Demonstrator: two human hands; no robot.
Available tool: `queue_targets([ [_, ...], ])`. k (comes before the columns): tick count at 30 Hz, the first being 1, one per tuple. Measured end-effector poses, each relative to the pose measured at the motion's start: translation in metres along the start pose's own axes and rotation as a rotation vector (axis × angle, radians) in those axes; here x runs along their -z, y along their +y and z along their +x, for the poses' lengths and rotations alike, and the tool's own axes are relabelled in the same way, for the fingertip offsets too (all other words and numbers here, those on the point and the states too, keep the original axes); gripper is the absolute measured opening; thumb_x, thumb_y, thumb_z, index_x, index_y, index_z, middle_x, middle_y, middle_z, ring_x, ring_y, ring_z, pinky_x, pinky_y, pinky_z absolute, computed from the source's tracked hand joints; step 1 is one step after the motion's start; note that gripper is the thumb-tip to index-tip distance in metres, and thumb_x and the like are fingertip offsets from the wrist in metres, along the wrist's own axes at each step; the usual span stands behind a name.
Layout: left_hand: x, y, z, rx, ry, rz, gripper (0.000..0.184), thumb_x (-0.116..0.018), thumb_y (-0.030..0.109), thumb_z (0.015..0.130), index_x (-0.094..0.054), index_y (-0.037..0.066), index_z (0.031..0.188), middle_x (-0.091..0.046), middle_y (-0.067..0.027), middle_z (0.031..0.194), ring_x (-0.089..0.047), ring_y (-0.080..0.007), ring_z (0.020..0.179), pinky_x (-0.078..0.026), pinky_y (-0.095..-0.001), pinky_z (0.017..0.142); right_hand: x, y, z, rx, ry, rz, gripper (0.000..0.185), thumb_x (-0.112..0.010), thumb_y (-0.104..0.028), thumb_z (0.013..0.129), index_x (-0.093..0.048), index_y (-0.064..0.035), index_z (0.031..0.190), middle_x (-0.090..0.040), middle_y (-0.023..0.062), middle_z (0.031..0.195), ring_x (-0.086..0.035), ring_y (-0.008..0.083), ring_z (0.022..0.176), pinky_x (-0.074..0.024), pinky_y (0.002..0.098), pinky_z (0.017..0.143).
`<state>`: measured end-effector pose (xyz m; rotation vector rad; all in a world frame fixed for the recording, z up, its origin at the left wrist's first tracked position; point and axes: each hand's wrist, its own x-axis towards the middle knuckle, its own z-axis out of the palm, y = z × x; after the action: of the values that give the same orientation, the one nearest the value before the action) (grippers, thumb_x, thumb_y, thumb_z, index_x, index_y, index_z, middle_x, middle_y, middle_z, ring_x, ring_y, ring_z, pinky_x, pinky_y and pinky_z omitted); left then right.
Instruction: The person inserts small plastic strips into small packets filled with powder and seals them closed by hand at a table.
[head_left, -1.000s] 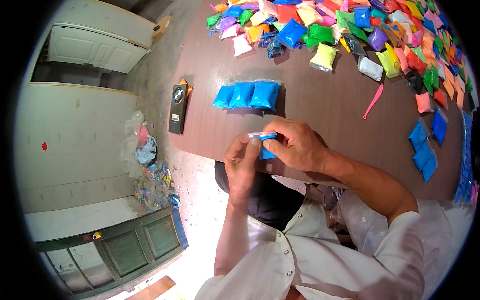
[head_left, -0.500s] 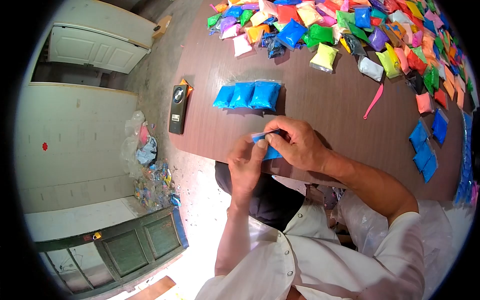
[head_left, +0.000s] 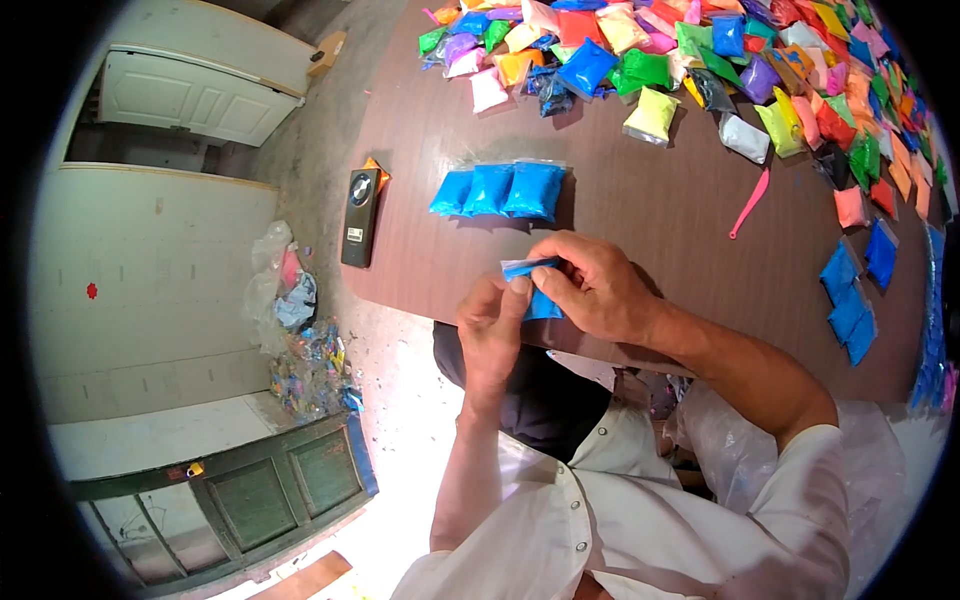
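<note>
Close to the table's front edge, a small blue plastic bag [head_left: 543, 306] with a clear top strip is held between both hands. My left hand [head_left: 490, 325] pinches its left side near the top, thumb up. My right hand [head_left: 595, 287] grips the top strip from the right with thumb and bent fingers, hiding part of it. Just beyond the hands, three filled blue bags [head_left: 491, 190] lie side by side in a row, their clear tops pointing away from me.
A dark phone-like device [head_left: 359, 218] lies at the table's left edge, over an orange packet [head_left: 377, 172]. Many coloured bags [head_left: 640, 70] are heaped along the far side. A pink plastic stick [head_left: 750, 203] and several blue bags [head_left: 848, 305] lie to the right.
Both hands stay in nearly the same place, still gripping the blue bag. More of its clear top strip shows between the fingers now. The whole view has shifted very slightly.
</note>
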<state>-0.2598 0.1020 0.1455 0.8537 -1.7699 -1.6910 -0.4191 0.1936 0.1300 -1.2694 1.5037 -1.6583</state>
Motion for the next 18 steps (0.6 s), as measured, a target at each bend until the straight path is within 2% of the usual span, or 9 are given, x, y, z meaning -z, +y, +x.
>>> queue_targets([
  [2, -0.004, 0.01, -0.001, -0.025, -0.015, 0.163, 0.021, -0.067, 0.019, 0.105, -0.072, -0.001, 0.109, -0.069, 0.001, 0.095, -0.058, -0.0076, 0.088, -0.047, -0.0238, 0.08, -0.004, 0.004, -0.002, -0.044, 0.078, 0.144, 0.016, -0.066, -0.013, 0.096, -0.066, 0.0003, 0.104, -0.067, 0.0143, 0.087, -0.064, 0.021, 0.069, -0.0504, 0.035, 0.063],
  [3, -0.009, 0.012, -0.001, -0.025, -0.014, 0.164, 0.021, -0.067, 0.019, 0.105, -0.072, -0.001, 0.109, -0.069, 0.001, 0.095, -0.058, -0.0076, 0.088, -0.047, -0.0238, 0.08, -0.004, 0.005, -0.002, -0.044, 0.077, 0.145, 0.016, -0.066, -0.013, 0.096, -0.066, 0.0003, 0.104, -0.067, 0.0143, 0.087, -0.064, 0.021, 0.069, -0.0504, 0.035, 0.063],
  [5, -0.02, 0.012, -0.002, -0.046, 0.056, 0.143, 0.024, -0.069, 0.027, 0.103, -0.072, 0.004, 0.101, -0.061, 0.0065, 0.086, -0.048, -0.0034, 0.078, -0.038, -0.0211, 0.07, -0.004, 0.007, -0.001, -0.037, 0.095, 0.147, 0.016, -0.066, -0.013, 0.096, -0.066, 0.0006, 0.105, -0.067, 0.0144, 0.088, -0.064, 0.0203, 0.069, -0.0508, 0.0343, 0.063],
  [8, -0.015, 0.011, -0.001, 0.02, 0.026, 0.076, 0.024, -0.069, 0.027, 0.103, -0.072, 0.004, 0.099, -0.061, 0.0067, 0.086, -0.047, -0.0032, 0.077, -0.037, -0.0206, 0.069, 0.0, -0.001, 0.0, -0.11, 0.075, 0.142, 0.018, -0.067, -0.015, 0.096, -0.067, 0.0007, 0.105, -0.067, 0.0142, 0.087, -0.064, 0.0199, 0.07, -0.0514, 0.0337, 0.063],
  [12, -0.007, 0.004, 0.001, 0.009, 0.008, 0.003, 0.024, -0.069, 0.027, 0.104, -0.071, 0.004, 0.097, -0.061, 0.0067, 0.085, -0.047, -0.0027, 0.077, -0.037, -0.0204, 0.069, 0.001, -0.005, 0.0, -0.102, 0.054, 0.079, 0.019, -0.068, -0.015, 0.095, -0.067, 0.0006, 0.106, -0.067, 0.0137, 0.087, -0.065, 0.0193, 0.07, -0.0518, 0.0335, 0.064],
  [14, 0.0, 0.001, 0.002, 0.02, -0.034, -0.011, 0.018, -0.068, 0.018, 0.104, -0.072, 0.001, 0.106, -0.069, 0.0013, 0.093, -0.058, -0.0053, 0.086, -0.047, -0.0226, 0.078, 0.002, -0.006, 0.001, -0.076, 0.064, 0.025, 0.02, -0.069, -0.016, 0.095, -0.067, 0.0006, 0.105, -0.068, 0.0137, 0.087, -0.065, 0.019, 0.07, -0.0519, 0.0337, 0.063],
  [18, -0.002, 0.002, 0.002, 0.028, -0.052, 0.001, 0.019, -0.069, 0.017, 0.103, -0.072, -0.001, 0.109, -0.07, 0.0, 0.093, -0.059, -0.0065, 0.087, -0.048, -0.0231, 0.078, -0.008, 0.016, -0.002, -0.096, 0.109, 0.21, 0.018, -0.068, -0.014, 0.095, -0.067, 0.0004, 0.106, -0.068, 0.0123, 0.087, -0.065, 0.016, 0.071, -0.052, 0.033, 0.063],
])
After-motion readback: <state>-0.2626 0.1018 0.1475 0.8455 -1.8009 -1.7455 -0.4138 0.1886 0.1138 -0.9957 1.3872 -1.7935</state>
